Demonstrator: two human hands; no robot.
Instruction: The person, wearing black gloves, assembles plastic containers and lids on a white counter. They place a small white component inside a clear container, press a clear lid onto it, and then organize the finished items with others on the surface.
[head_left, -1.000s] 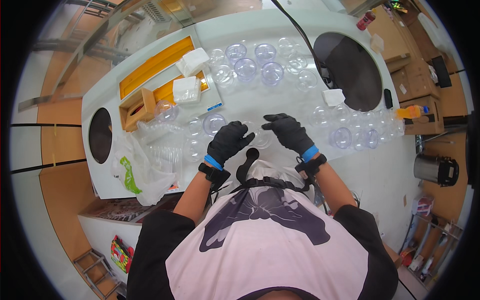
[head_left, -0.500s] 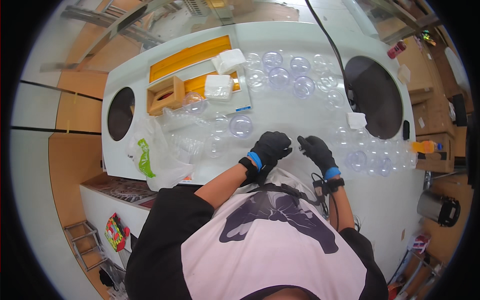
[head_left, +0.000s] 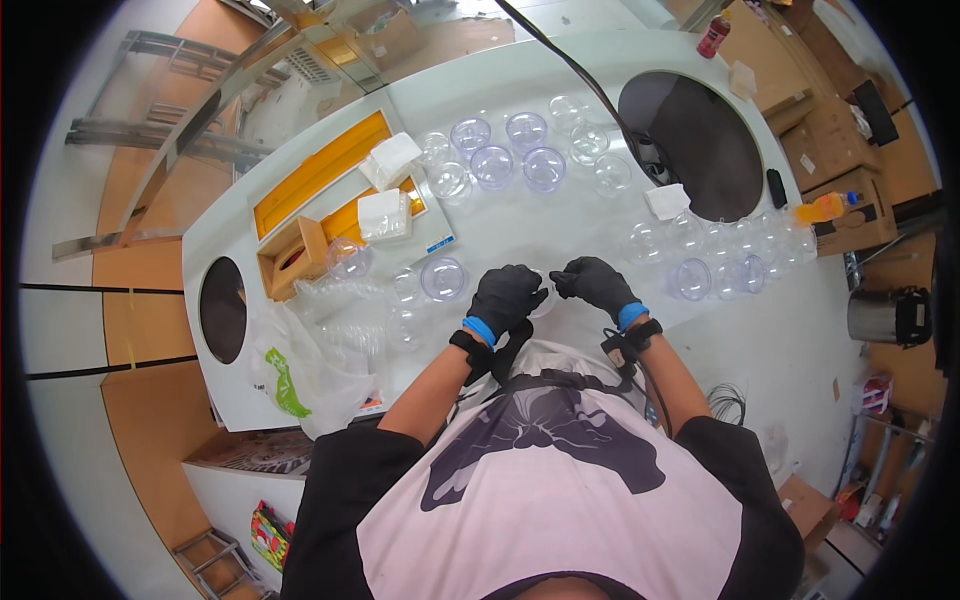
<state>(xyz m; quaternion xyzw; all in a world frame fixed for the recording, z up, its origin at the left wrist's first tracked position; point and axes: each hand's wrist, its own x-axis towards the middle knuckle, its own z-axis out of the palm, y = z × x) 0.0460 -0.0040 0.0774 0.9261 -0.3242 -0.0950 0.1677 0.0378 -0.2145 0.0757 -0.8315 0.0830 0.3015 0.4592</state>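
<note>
Left hand [head_left: 505,296]: black glove, blue cuff, fingers curled narrow around one side of a small clear plastic piece [head_left: 545,297], seemingly a half-sphere; exact shape hard to tell.

Right hand [head_left: 593,281]: same glove, fingertips pinched on the opposite side of that piece, held just above the white table [head_left: 560,225] near the torso, likely for close two-handed fitting.

Just left of left hand: clear dome [head_left: 444,278], open side down, within easy reach.

Beyond both hands: cluster of clear domes [head_left: 520,150], set apart in a group, probably as stock.

Right of right hand: further clear domes [head_left: 715,262] in a loose row.

Far left of left hand: plastic bag [head_left: 300,370] at table edge; wooden box [head_left: 290,262]; white tissue packs [head_left: 385,215] on yellow trays [head_left: 320,180].
</note>
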